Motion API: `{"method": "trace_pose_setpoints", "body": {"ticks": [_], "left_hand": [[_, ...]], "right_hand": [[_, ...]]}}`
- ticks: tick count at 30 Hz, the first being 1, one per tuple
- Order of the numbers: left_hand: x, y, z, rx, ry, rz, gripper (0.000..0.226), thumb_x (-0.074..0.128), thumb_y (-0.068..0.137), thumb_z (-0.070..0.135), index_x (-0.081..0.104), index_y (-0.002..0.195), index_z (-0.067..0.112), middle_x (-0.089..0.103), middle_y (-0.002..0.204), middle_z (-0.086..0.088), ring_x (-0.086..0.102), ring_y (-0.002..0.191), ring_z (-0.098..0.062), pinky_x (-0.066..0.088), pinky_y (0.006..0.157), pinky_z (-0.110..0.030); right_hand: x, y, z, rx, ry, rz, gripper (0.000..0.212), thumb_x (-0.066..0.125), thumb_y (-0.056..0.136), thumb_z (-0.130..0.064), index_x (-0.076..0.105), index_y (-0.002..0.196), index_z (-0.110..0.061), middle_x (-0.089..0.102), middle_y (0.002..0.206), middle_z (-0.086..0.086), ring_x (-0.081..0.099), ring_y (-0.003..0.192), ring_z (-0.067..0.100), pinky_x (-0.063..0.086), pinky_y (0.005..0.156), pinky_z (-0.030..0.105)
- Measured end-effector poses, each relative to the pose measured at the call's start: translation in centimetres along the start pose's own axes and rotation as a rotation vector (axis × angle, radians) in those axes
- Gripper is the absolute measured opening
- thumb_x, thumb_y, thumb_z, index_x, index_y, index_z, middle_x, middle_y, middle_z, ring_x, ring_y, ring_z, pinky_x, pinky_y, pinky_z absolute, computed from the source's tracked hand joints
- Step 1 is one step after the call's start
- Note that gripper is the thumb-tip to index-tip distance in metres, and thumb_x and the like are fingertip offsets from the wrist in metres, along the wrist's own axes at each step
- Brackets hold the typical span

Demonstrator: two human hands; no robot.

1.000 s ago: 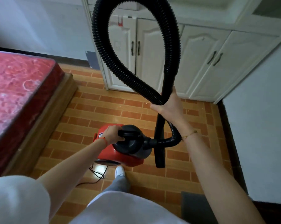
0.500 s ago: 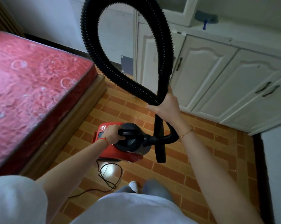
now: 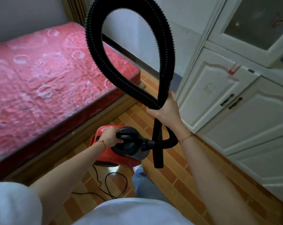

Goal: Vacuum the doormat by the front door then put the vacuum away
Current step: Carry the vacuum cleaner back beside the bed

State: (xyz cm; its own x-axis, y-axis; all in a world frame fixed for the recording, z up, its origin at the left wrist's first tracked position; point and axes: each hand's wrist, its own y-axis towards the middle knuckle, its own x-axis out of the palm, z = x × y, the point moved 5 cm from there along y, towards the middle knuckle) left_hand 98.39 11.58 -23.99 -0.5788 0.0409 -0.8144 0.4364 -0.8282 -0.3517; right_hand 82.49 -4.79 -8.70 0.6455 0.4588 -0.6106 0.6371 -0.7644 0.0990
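left hand (image 3: 110, 138) carries vacuum (image 3: 121, 146) (right hand (image 3: 166, 109) grips hose (image 3: 105, 62))

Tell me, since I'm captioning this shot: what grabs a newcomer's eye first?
The black ribbed hose looping high through the middle, pinched together with the wand by the right hand. Below it, the left hand grips the red vacuum by its handle. A red mattress fills the left.

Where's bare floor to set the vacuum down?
Free: the tile strip between the right arm and the white cabinets. Crowded: under the red vacuum, where the power cord loops beside the bed base, and the person's foot.
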Motion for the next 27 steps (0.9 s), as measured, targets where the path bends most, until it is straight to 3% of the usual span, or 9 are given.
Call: {"method": "trace_pose_setpoints", "body": {"ticks": [6, 10, 13, 21, 27], "left_hand": [[-3.3, 4.4, -4.0, -0.187, -0.054, 0.044, 0.031, 0.079, 0.077, 0.025, 0.071, 0.106, 0.014, 0.071, 0.102, -0.005, 0.064, 0.097, -0.025, 0.05, 0.082, -0.036], [-5.2, 6.7, -6.4, -0.302, -0.106, 0.09, 0.032, 0.079, 0.078, 0.025, 0.069, 0.106, 0.013, 0.07, 0.103, -0.006, 0.064, 0.098, -0.026, 0.05, 0.084, -0.038], [-6.5, 7.7, -8.0, -0.375, -0.153, 0.139, 0.029, 0.079, 0.078, 0.024, 0.069, 0.102, 0.012, 0.07, 0.1, -0.007, 0.063, 0.096, -0.027, 0.05, 0.081, -0.037], [-8.6, 9.7, -12.3, -0.536, -0.257, 0.256, 0.021, 0.077, 0.08, 0.021, 0.067, 0.096, 0.014, 0.069, 0.092, -0.007, 0.064, 0.089, -0.026, 0.049, 0.076, -0.038], [-8.4, 12.3, -16.6, -0.603, -0.341, 0.234, 0.018, 0.077, 0.08, 0.022, 0.066, 0.092, 0.015, 0.069, 0.089, -0.006, 0.063, 0.088, -0.025, 0.048, 0.075, -0.036]], "right_hand": [[4.5, 9.8, -1.3, -0.09, 0.048, -0.169, 0.049, 0.078, 0.065, -0.034, 0.051, 0.1, -0.013, 0.056, 0.074, -0.006, 0.057, 0.065, -0.003, 0.038, 0.05, 0.009], [7.5, 15.5, -3.0, -0.168, 0.064, -0.258, 0.059, 0.077, 0.061, -0.039, 0.047, 0.107, -0.017, 0.057, 0.077, -0.008, 0.06, 0.069, 0.002, 0.045, 0.055, 0.019], [10.0, 19.1, -4.5, -0.208, 0.07, -0.337, 0.066, 0.078, 0.063, -0.035, 0.045, 0.117, -0.019, 0.058, 0.082, -0.009, 0.061, 0.075, 0.004, 0.045, 0.059, 0.018], [17.0, 25.7, -7.7, -0.283, 0.1, -0.498, 0.06, 0.081, 0.066, -0.026, 0.044, 0.112, -0.016, 0.054, 0.085, -0.004, 0.055, 0.073, 0.005, 0.041, 0.057, 0.014], [23.0, 29.5, -8.1, -0.273, 0.124, -0.585, 0.063, 0.08, 0.066, -0.026, 0.044, 0.117, -0.019, 0.052, 0.084, -0.004, 0.056, 0.074, 0.008, 0.044, 0.06, 0.016]]}}
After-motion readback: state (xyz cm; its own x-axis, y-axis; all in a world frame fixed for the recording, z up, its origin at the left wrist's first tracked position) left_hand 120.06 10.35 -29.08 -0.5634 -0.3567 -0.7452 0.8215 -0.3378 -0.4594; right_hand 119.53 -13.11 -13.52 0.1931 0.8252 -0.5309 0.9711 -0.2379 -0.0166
